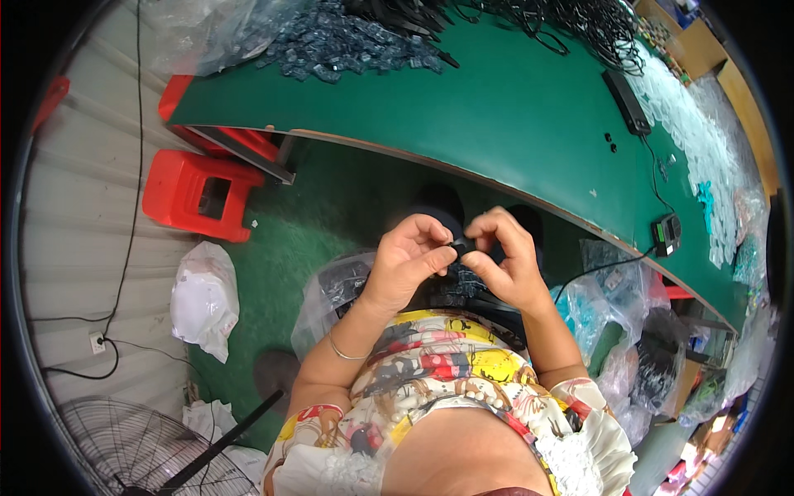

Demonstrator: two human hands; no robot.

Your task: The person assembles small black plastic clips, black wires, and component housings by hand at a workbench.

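My left hand (411, 258) and my right hand (506, 256) meet over my lap, just short of the green table's near edge. Thumbs and fingers of both are pinched on a small black piece (462, 245). Fingertips cover most of it, so its kind does not show. Beneath the hands, dark translucent pieces (465, 285) lie in my lap, partly hidden. Clear plastic bags (318, 289) hang beside my left forearm.
On the green table (463, 107) lie a heap of bluish translucent pieces (351, 50), tangled black cables (579, 29), a black power adapter (626, 101) and many whitish pieces (691, 124). A red stool (198, 194) stands left; a fan (141, 450) is lower left.
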